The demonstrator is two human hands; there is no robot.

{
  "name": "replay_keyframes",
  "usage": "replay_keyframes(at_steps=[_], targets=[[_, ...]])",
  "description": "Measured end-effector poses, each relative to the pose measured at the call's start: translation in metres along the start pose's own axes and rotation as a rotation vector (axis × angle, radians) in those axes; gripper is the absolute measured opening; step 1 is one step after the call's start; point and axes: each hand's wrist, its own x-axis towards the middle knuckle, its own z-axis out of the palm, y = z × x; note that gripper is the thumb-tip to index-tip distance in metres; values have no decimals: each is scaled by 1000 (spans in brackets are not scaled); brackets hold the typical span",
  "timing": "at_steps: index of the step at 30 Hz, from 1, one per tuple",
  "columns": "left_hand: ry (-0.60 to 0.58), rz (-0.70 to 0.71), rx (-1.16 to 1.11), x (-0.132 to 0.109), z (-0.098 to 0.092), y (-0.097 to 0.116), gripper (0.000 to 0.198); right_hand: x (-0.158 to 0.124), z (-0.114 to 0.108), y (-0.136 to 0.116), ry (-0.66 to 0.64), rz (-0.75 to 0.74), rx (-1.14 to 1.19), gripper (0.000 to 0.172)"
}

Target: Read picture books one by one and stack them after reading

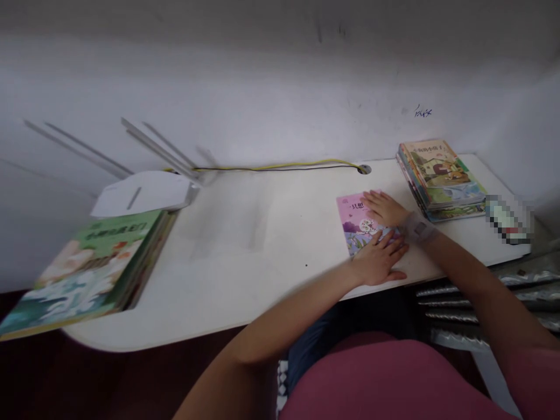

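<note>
A thin pink picture book (353, 217) lies flat on the white desk (245, 245), right of centre. My left hand (380, 258) rests open and flat on the book's near edge, fingers spread. My right hand (384, 207) lies open on the book's far right part, fingers stretched toward its top. A pale band sits on my right wrist (419, 228).
A stack of picture books (441, 178) stands at the desk's far right corner. Another stack with a green cover (94, 265) overhangs the left end, a white router (144, 191) with antennas behind it. A yellow cable (280, 167) runs along the wall. Metal rails (464, 303) show lower right.
</note>
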Motion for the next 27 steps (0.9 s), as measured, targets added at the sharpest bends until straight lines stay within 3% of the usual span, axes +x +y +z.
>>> replay_keyframes(at_steps=[4, 7, 10, 13, 17, 19, 21, 23, 27], targets=[[-43, -17, 2, 0, -1, 2, 71, 37, -1, 15, 55, 154, -20, 49], [3, -29, 28, -2, -3, 4, 72, 41, 0, 14, 112, 215, -13, 47], [118, -121, 24, -2, -5, 7, 77, 20, 2, 1, 115, 262, 9, 48], [208, -274, -85, -1, -7, 4, 71, -25, 7, -20, 53, 238, 26, 53], [505, -614, -447, -5, -12, -14, 54, -95, 16, -50, 97, 233, -16, 52], [704, -808, -816, -13, -16, -28, 53, -121, 20, -61, 133, 234, -38, 53], [810, -924, -1200, -23, -22, -39, 52, -137, 22, -67, 155, 225, -55, 54], [810, -955, -1438, -32, -28, -45, 44, -144, 24, -70, 167, 219, -66, 56], [680, -915, -1601, -41, -33, -32, 29, -142, 23, -72, 178, 219, -71, 58]])
